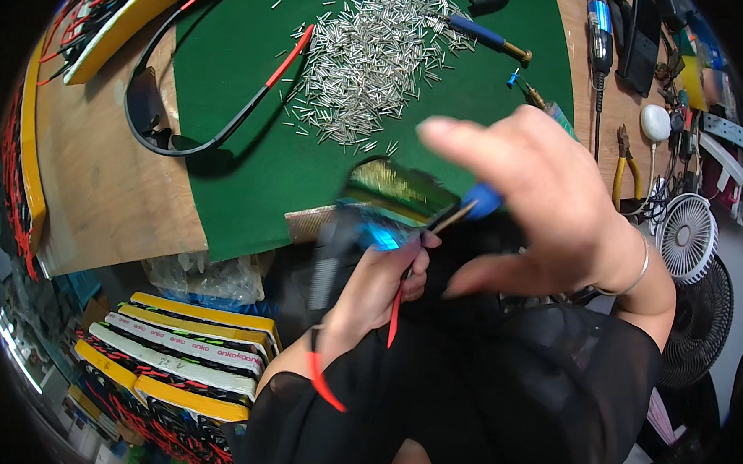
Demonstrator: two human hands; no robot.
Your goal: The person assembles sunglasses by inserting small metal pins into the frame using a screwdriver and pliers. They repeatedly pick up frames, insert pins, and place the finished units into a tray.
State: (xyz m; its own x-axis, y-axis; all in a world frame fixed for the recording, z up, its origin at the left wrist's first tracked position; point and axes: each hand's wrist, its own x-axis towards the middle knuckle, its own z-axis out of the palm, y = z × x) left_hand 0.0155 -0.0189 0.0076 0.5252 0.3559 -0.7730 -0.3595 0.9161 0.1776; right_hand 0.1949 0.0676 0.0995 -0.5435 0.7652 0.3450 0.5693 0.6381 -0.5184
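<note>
My left hand (390,283) is closed around a pair of black-framed sunglasses (399,191) with shiny yellow-green and blue lenses and red temple tips. Against the frame's hinge side leans the thin shaft of a blue-handled screwdriver (482,202). My right hand (549,208), blurred by motion, is at that handle; its thumb and a finger stretch out to the left, and the grip is partly hidden. Beyond the hands, a heap of small metal pins (363,68) lies on the green mat (248,175). Another pair of glasses (155,120) with dark lenses and red tips rests at the mat's left edge.
On the right are a blue-handled tool (491,37), a syringe-like dispenser (542,98), yellow pliers (627,166), a corded blue-and-black tool (600,42) and a white fan (688,232). Yellow and white trays of glasses (181,340) stand lower left; another tray (130,22) stands upper left.
</note>
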